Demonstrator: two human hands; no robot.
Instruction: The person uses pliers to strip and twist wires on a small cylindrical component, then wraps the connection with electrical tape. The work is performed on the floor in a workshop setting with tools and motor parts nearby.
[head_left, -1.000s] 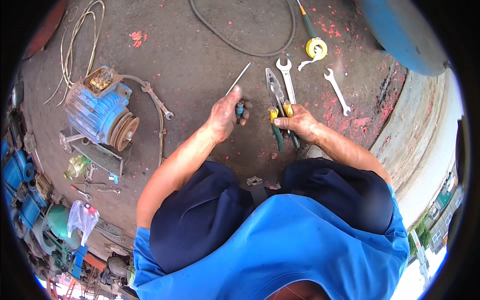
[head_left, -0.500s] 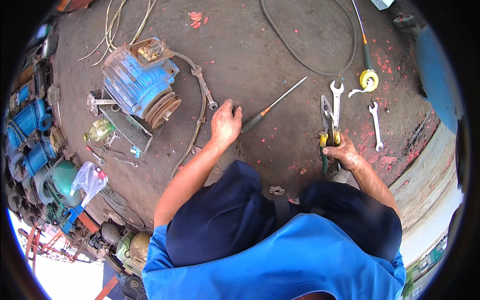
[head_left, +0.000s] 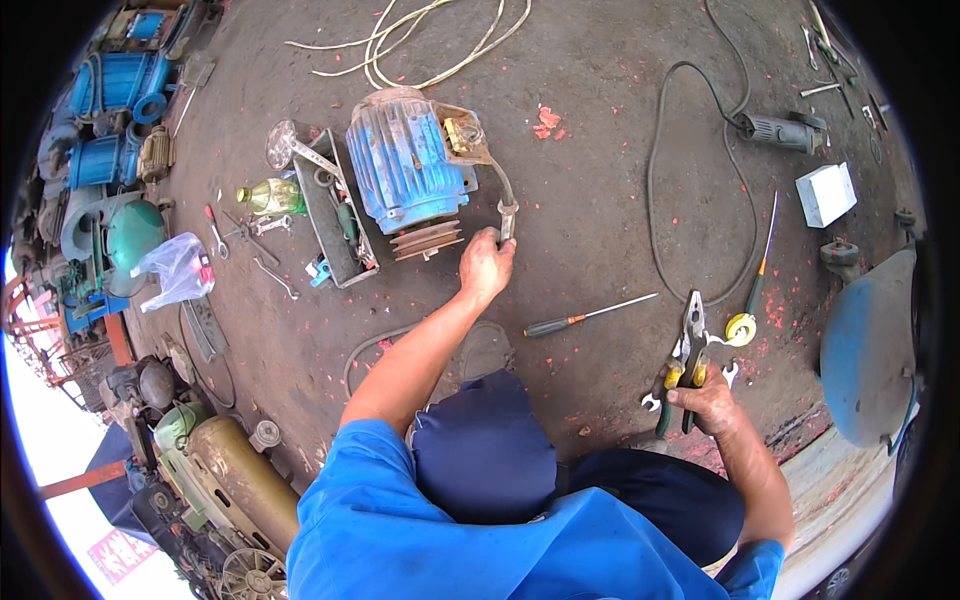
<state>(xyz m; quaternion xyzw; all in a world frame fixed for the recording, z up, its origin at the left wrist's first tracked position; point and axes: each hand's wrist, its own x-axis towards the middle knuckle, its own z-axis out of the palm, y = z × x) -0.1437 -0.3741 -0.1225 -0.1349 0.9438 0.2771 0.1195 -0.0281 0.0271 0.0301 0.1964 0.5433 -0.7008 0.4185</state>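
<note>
My left hand point(head_left: 486, 268) has its fingers closed around the lower end of a metal wrench point(head_left: 508, 217), beside the cable of a blue electric motor point(head_left: 400, 170). The motor has a rusty grooved pulley point(head_left: 427, 240) and an open terminal box point(head_left: 464, 134). Off to the right, my right hand point(head_left: 708, 400) grips pliers point(head_left: 693, 330) with yellow and green handles, jaws pointing away from me. A wrench's open end point(head_left: 651, 403) shows beside the handles, but whether I hold it cannot be told. Between my hands a screwdriver point(head_left: 590, 314) lies on the ground.
Left of the motor are a metal tray point(head_left: 340, 215), a green bottle point(head_left: 272, 197) and a plastic bag point(head_left: 178, 268). To the right lie yellow tape point(head_left: 740, 329), another screwdriver point(head_left: 761, 262), an angle grinder point(head_left: 780, 131) with its cord, a white box point(head_left: 826, 195) and a blue rounded body point(head_left: 868, 345).
The view has turned, shifting the motor rightward in it. My left hand has reached the wrench and closed on it. My right hand still holds the pliers.
</note>
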